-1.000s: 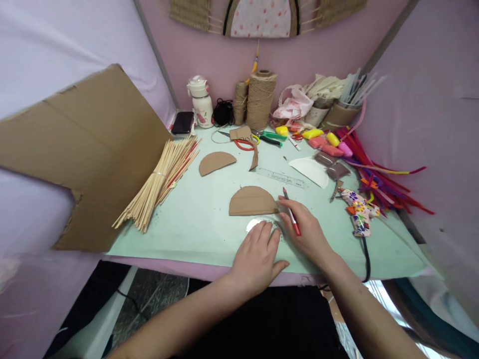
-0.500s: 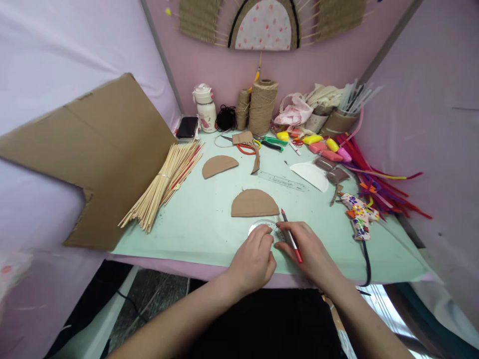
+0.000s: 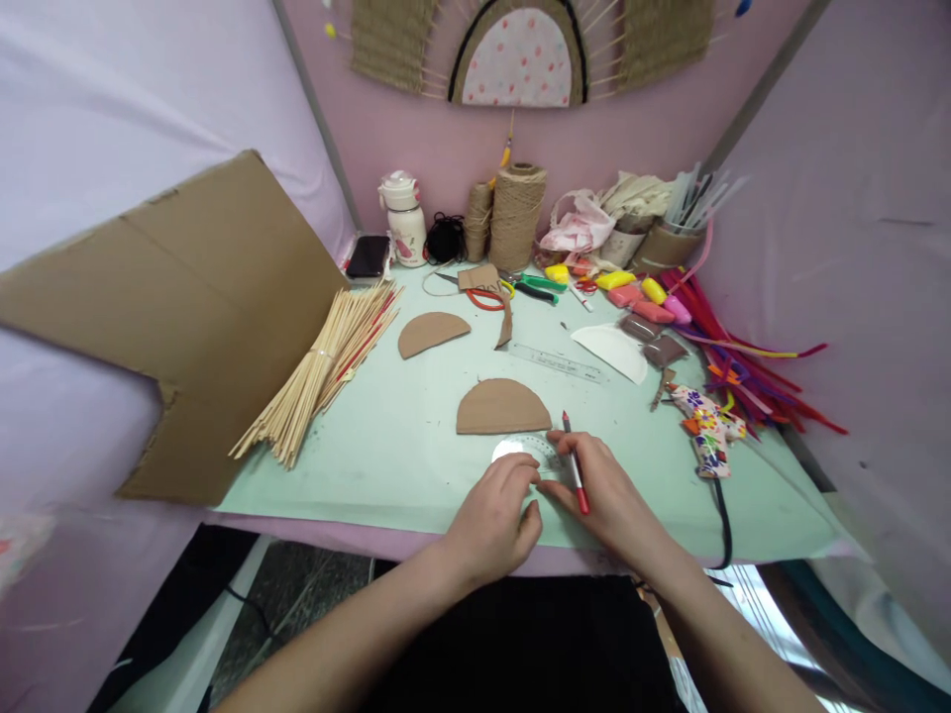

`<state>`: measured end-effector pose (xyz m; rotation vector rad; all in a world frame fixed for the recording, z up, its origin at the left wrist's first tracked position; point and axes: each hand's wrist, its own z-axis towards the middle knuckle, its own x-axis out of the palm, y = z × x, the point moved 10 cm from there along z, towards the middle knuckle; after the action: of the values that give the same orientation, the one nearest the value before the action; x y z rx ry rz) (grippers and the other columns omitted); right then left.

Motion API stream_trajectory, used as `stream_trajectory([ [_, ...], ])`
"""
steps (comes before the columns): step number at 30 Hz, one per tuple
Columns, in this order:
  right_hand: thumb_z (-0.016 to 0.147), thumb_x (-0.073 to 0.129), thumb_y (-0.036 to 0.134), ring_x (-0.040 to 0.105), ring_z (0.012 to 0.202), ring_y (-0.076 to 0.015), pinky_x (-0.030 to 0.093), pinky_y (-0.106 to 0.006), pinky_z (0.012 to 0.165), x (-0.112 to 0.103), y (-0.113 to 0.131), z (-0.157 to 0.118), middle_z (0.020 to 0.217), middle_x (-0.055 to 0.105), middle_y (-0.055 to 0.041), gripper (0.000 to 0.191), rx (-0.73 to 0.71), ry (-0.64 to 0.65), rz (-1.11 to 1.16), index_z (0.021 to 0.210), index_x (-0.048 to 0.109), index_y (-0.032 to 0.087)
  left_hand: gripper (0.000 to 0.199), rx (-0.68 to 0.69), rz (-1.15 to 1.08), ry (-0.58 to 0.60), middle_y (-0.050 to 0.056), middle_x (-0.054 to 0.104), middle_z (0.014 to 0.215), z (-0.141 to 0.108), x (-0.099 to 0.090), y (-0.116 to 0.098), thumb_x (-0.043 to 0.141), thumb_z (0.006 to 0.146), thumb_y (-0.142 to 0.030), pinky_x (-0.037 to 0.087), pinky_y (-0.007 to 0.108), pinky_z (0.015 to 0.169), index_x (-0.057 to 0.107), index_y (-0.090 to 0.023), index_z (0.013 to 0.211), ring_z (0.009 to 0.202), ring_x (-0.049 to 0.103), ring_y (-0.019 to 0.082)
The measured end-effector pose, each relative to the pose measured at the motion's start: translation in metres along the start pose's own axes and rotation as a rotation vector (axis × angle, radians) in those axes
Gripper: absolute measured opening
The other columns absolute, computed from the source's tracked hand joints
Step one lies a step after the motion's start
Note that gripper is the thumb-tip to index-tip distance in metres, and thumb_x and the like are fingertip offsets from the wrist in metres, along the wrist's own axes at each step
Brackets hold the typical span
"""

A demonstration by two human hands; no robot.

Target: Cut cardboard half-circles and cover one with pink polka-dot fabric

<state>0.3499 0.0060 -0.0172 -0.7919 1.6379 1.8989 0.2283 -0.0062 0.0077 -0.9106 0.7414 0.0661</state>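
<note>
A clear protractor (image 3: 529, 451) is near the table's front edge, partly hidden by my fingers. Its lower left part is in the closed fingers of my left hand (image 3: 496, 510). My right hand (image 3: 600, 485) keeps a red pencil (image 3: 575, 463) tucked across its fingers, point away from me, while its thumb and fingertips are at the protractor's right side. Just beyond lies a cardboard half-circle (image 3: 503, 407). A second cardboard half-circle (image 3: 434, 334) rests farther back on the left.
Left are a bundle of wooden sticks (image 3: 319, 371) and a large cardboard sheet (image 3: 223, 287). A ruler (image 3: 557, 362), scissors (image 3: 486, 299) and white half-circle (image 3: 613, 349) lie farther back. Right is a patterned glue gun (image 3: 709, 431); twine spools (image 3: 518, 218) stand behind.
My left fingers have loosened a little and its thumb stands farther off. The pencil has tilted slightly in my right hand. The view has shifted slightly.
</note>
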Motion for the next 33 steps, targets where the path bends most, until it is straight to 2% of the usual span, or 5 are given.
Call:
stream_trajectory([
  [13, 0.084, 0.054, 0.033, 0.057, 0.065, -0.017, 0.046, -0.031, 0.066, -0.006, -0.004, 0.0, 0.076, 0.058, 0.0028, 0.018, 0.185, 0.007, 0.221, 0.088, 0.037, 0.026, 0.017, -0.082, -0.085, -0.113, 0.008, 0.059, 0.102, 0.007, -0.026, 0.011, 0.05, 0.084, -0.008, 0.05, 0.033, 0.085, 0.054, -0.02, 0.094, 0.099, 0.058, 0.019],
  [17, 0.081, 0.062, 0.039, 0.059, 0.07, -0.018, 0.046, -0.032, 0.072, -0.067, -0.016, 0.034, 0.078, 0.063, 0.0008, 0.028, 0.125, -0.269, 0.248, 0.087, 0.039, 0.026, 0.013, -0.146, 0.02, -0.21, 0.007, 0.062, 0.098, 0.027, -0.068, 0.031, 0.05, 0.084, -0.013, 0.049, 0.034, 0.085, 0.055, -0.02, 0.093, 0.096, 0.059, 0.019],
  [20, 0.075, 0.067, 0.034, 0.058, 0.069, -0.0191, 0.042, -0.033, 0.071, -0.106, -0.03, 0.084, 0.076, 0.062, 0.0, 0.03, 0.116, -0.439, 0.05, 0.087, 0.042, 0.024, 0.018, -0.359, 0.162, -0.114, 0.007, 0.063, 0.101, 0.057, -0.091, 0.072, 0.054, 0.081, -0.021, 0.049, 0.035, 0.082, 0.055, -0.019, 0.099, 0.094, 0.06, 0.02],
  [25, 0.072, 0.066, 0.023, 0.053, 0.065, -0.0196, 0.038, -0.03, 0.064, -0.092, -0.067, 0.162, 0.069, 0.058, -0.0001, 0.025, 0.276, -0.369, -0.153, 0.092, 0.05, 0.02, 0.05, -0.518, 0.265, 0.193, 0.012, 0.062, 0.113, 0.092, -0.084, 0.113, 0.066, 0.075, -0.041, 0.048, 0.039, 0.088, 0.054, -0.015, 0.116, 0.103, 0.06, 0.027],
  [33, 0.086, 0.05, 0.018, 0.048, 0.114, -0.0328, 0.038, -0.04, 0.086, -0.062, -0.057, 0.168, 0.115, 0.064, -0.0164, 0.031, 0.122, -0.281, -0.504, 0.117, 0.055, 0.017, 0.075, -0.444, 0.321, 0.308, 0.013, 0.055, 0.12, 0.086, -0.055, 0.112, 0.079, 0.061, -0.042, 0.041, 0.045, 0.097, 0.051, -0.015, 0.124, 0.115, 0.047, 0.034],
])
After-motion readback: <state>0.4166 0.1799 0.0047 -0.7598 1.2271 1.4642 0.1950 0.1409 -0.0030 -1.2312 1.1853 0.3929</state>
